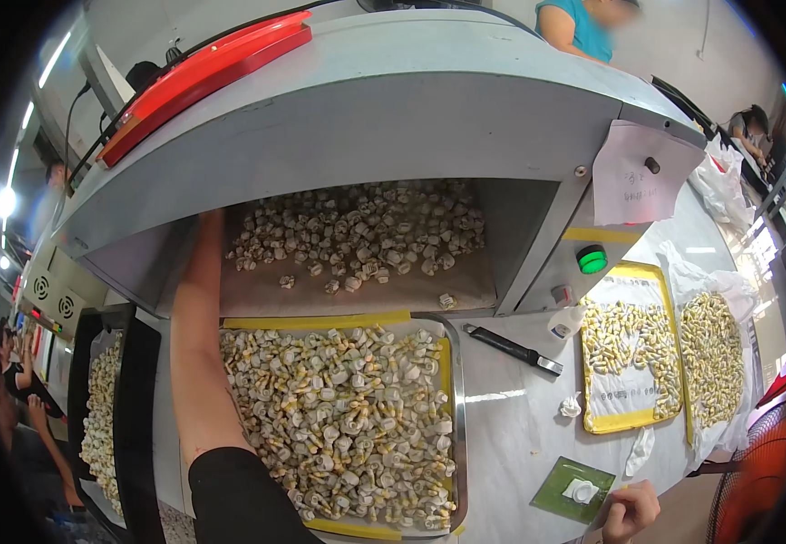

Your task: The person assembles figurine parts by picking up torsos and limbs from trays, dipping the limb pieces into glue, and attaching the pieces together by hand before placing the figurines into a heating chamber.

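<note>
Left arm: rises from 7 o'clock into the grey box at 12; the hand is hidden inside, so I cannot tell whether that grip is open or closed.
Right hand: between 4 and 5 o'clock, fingers curled; whether the grip holds anything, or touches the green sheet at its 10 o'clock, I cannot tell.
Pale pieces in the box: heaped towards its back, a few scattered forward.
Metal tray: between 6 and 7 o'clock, just below the opening, crowded with similar pieces.
Spill risk: the stray piece near the front lip, at the opening's 4 o'clock, could drop if swept forward; the crowded tray might shed extras.
Arm risk: the opening's edges could scrape a bare forearm.
Sheet risk: a careless right-hand nudge could shift the white piece.
</note>
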Demonstrator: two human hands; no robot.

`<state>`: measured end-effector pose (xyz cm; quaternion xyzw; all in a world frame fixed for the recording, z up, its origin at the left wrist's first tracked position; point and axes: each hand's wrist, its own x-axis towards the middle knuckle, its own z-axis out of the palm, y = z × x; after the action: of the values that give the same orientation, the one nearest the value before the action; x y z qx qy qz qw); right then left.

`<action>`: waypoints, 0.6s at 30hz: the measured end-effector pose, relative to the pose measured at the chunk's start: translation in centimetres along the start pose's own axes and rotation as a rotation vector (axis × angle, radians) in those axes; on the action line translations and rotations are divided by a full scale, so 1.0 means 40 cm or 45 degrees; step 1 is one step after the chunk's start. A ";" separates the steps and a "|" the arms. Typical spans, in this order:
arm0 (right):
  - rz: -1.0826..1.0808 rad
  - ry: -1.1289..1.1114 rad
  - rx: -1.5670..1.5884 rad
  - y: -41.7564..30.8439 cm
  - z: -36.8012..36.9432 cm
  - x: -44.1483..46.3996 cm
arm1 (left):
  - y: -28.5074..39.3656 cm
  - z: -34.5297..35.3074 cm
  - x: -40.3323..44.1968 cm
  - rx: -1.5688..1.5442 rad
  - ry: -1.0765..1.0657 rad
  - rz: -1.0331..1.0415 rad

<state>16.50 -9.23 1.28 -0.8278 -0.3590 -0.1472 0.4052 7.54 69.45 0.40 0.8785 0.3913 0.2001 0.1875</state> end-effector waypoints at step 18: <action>-0.036 0.097 0.019 0.052 0.016 -0.039 | 0.476 0.140 -0.120 -0.268 -0.448 0.414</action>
<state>16.86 -10.32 -1.11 -0.8134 -0.3561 -0.1814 0.4228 19.02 52.94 3.92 0.9267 0.1834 0.1112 0.3085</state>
